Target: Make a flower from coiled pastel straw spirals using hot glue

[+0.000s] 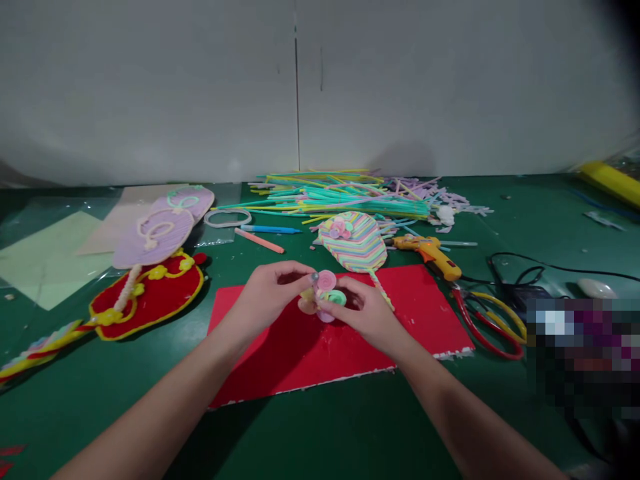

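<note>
Over the red sheet (300,360), both hands hold a small flower of coiled pastel discs (326,281) in pink, green, yellow and lilac. My left hand (275,290) pinches its upper left side, with something small and grey at the fingertips. On the right side, my right hand (364,310) grips it near the green coil. Just behind the hands lies a striped pastel fan shape (354,243) with small pink coils on it and a thin twisted handle reaching onto the sheet.
Chenille stems (350,200) are piled at the back. An orange glue gun (435,257) and red-and-yellow-handled pliers (487,327) lie right. At left are lilac fan shapes (155,237) and a red fan with yellow trim (175,297). Blue (270,229) and orange (260,241) pens lie behind the sheet.
</note>
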`<state>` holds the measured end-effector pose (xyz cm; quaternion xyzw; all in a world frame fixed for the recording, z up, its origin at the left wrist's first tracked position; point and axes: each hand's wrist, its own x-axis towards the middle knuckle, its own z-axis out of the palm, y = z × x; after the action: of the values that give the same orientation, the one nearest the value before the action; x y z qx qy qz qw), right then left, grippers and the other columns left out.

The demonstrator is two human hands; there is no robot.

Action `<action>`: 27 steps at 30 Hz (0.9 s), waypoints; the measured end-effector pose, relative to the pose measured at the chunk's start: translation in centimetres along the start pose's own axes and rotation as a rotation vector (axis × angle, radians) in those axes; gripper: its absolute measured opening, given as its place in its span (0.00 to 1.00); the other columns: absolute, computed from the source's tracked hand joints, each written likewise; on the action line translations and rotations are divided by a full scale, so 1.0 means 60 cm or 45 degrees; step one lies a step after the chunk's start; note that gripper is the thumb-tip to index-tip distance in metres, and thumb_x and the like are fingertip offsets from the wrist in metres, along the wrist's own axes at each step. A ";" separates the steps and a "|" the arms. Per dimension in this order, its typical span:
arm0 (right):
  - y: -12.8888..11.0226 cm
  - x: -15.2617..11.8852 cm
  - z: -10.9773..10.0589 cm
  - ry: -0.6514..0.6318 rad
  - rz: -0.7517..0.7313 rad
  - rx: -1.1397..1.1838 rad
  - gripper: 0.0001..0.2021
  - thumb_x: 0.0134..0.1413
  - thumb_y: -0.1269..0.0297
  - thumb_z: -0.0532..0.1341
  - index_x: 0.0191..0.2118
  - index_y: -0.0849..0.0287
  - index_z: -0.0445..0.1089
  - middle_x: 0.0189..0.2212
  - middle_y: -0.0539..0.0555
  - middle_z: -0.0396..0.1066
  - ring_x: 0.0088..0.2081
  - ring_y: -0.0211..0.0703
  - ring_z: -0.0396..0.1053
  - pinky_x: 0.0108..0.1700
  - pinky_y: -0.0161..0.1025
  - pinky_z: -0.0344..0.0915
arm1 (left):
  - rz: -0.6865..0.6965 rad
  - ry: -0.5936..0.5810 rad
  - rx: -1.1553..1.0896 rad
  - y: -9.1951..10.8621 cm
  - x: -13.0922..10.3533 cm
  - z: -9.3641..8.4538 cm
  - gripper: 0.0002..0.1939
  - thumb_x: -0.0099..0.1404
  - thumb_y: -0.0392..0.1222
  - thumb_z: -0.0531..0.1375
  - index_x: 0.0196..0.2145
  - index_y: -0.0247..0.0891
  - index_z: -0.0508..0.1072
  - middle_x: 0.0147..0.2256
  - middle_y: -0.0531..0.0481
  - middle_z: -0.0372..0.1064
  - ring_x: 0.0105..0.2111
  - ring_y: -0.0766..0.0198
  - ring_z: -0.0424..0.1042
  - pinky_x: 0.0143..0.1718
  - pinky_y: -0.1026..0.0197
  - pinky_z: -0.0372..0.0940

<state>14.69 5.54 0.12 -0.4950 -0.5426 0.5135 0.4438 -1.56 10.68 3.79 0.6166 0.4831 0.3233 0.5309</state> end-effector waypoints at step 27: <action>-0.012 0.000 -0.006 0.175 0.158 0.169 0.10 0.40 0.59 0.65 0.28 0.60 0.69 0.21 0.46 0.62 0.24 0.34 0.59 0.27 0.33 0.58 | 0.197 0.032 0.420 0.026 -0.023 0.008 0.05 0.57 0.39 0.58 0.30 0.39 0.75 0.30 0.54 0.74 0.31 0.66 0.71 0.33 0.67 0.64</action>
<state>15.01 5.58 0.86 -0.5311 -0.4440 0.5396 0.4791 -1.17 9.25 5.34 0.7264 0.4874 0.2871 0.3902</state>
